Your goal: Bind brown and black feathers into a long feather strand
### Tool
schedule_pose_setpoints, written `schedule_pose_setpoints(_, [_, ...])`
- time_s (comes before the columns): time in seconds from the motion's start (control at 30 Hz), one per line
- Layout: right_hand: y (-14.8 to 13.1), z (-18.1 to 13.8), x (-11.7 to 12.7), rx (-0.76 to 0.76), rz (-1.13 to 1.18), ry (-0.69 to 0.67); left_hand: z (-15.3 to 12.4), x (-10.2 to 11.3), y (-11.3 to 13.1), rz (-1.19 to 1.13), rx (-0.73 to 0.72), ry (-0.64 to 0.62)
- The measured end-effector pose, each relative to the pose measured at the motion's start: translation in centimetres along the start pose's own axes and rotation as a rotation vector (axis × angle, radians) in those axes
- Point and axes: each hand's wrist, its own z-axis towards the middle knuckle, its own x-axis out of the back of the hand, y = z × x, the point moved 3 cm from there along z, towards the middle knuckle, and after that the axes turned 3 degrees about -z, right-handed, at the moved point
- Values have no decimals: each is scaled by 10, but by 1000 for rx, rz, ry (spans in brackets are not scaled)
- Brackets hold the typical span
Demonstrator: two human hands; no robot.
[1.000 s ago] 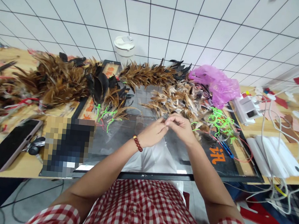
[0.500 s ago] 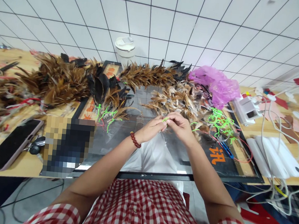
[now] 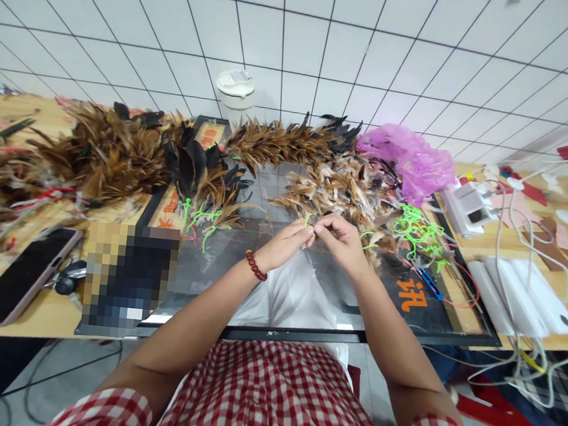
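Note:
My left hand point(image 3: 285, 245) and my right hand point(image 3: 342, 242) meet fingertip to fingertip above the dark glass mat point(image 3: 239, 262). Between them they pinch a thin green tie point(image 3: 307, 219) and what looks like a small bundle of feather stems, mostly hidden by the fingers. A red bead bracelet point(image 3: 255, 265) sits on my left wrist. Just beyond my hands lies a pile of loose tan feathers point(image 3: 339, 190). A heap of green ties point(image 3: 417, 230) lies to the right of my right hand.
Brown feather bundles point(image 3: 103, 152) and black feathers point(image 3: 191, 157) cover the back left. A white lidded cup point(image 3: 236, 91) stands by the wall. A pink plastic bag point(image 3: 412, 160), white device boxes point(image 3: 522, 296) and cables sit right. A phone point(image 3: 24, 274) lies at the left edge.
My hands have risen slightly and moved away from me, still pinched together. A green tie end now shows above my fingertips where none was visible a second ago.

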Motion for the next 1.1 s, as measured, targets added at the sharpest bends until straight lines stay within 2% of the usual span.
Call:
schedule_pose_setpoints(0.13, [-5, 0, 2, 83, -123, 69, -1, 0, 1, -23, -5, 34])
schedule_pose_setpoints(0.27, [-5, -1, 1, 93, -145, 57, -1, 2, 0, -48, 12, 72])
schedule_pose_setpoints(0.53, [-2, -2, 1, 85, -154, 95, 0, 9, -9, -261, 115, 267])
schedule_pose_setpoints(0.63, [-1, -4, -3, 144, -175, 78, 0, 7, -8, -407, 159, 245])
schedule_pose_setpoints(0.7, [0, -5, -6, 214, -287, 89, 0, 5, -7, -509, 193, 225])
schedule_pose_setpoints(0.87, [0, -12, -10, 370, -571, 235, -1, 2, -4, -647, 252, 248])
schedule_pose_setpoints(1.0, [-3, -13, -11, 440, -596, 306, -3, -2, -1, -757, 281, 204])
schedule_pose_setpoints(1.1, [0, -11, -11, 394, -539, 274, -3, -2, 0, -783, 258, 196])
